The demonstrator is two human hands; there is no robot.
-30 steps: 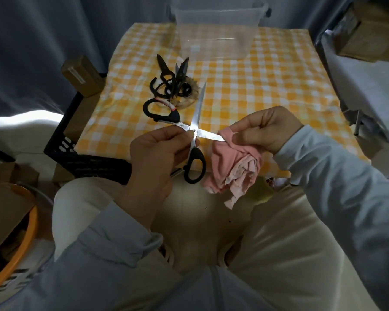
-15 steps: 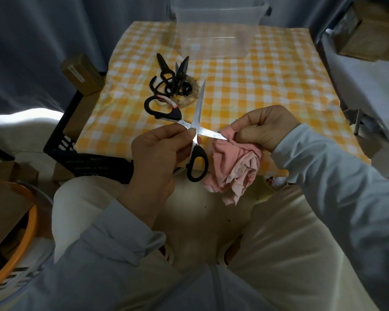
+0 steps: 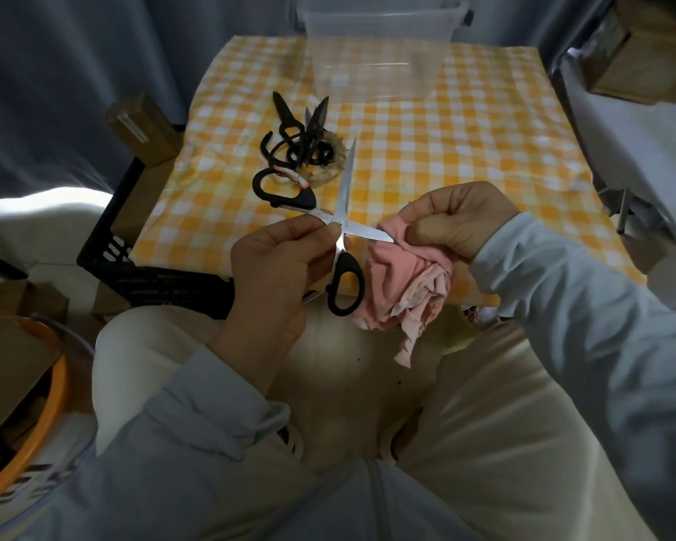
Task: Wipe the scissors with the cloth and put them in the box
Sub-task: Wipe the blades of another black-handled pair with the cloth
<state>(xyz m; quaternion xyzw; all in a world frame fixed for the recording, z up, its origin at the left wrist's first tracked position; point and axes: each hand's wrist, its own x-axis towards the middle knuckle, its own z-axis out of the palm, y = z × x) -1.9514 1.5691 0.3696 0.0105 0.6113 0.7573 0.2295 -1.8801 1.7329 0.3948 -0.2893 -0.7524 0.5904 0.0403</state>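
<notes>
The scissors [image 3: 347, 181] are held wide open in the air over the near edge of the desk [image 3: 465, 150]. The left hand [image 3: 274, 263] pinches them at the pivot. The right hand [image 3: 461, 216] is clamped on the pink cloth [image 3: 402, 279], which is folded over the tip of the blade pointing right. The other blade points at the far edge.

To wipe well, I would pinch the flat of the blade through the cloth and draw it from pivot to tip, fingers off the cutting edge, then do the second blade.

The clear box [image 3: 379, 52] stands at the far edge. A pile of other scissors [image 3: 301, 134] lies left of the straight path to it, so carrying the scissors closed and slightly right should clear it. A black crate [image 3: 106, 251] sits by the left edge.
</notes>
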